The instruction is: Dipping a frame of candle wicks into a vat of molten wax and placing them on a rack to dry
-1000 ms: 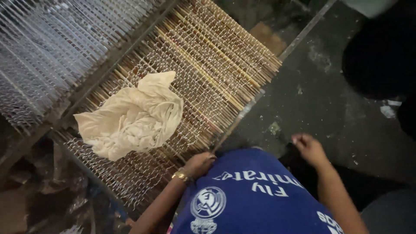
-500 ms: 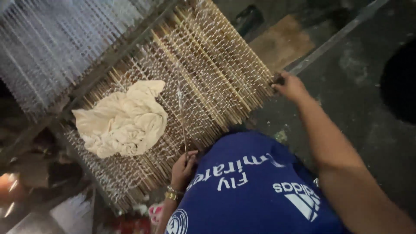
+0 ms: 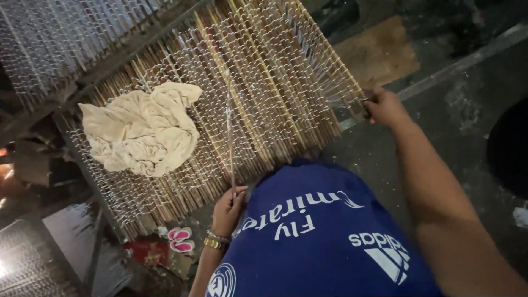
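A slanted rack of wooden sticks strung with wire hooks [image 3: 275,82] fills the upper middle. A crumpled cream cloth [image 3: 140,129] lies on its left part. My left hand [image 3: 226,209], with a gold bracelet on the wrist, is closed around the near end of one thin hooked stick [image 3: 229,126] that stands out above the others. My right hand [image 3: 386,107] reaches to the rack's right edge and grips the ends of a few sticks [image 3: 344,93], which fan up slightly there. My blue shirt hides the rack's near edge.
A second rack of hooked sticks [image 3: 60,38] stands at the upper left behind a dark frame bar. Pink sandals [image 3: 180,240] lie on the floor below the rack. A brown board [image 3: 379,52] and a grey concrete floor [image 3: 473,82] are at the right, with a dark round shape [image 3: 509,148].
My right hand went from near my body up to the rack's right edge and took hold of stick ends. My left hand closed on one stick, which now stands raised.
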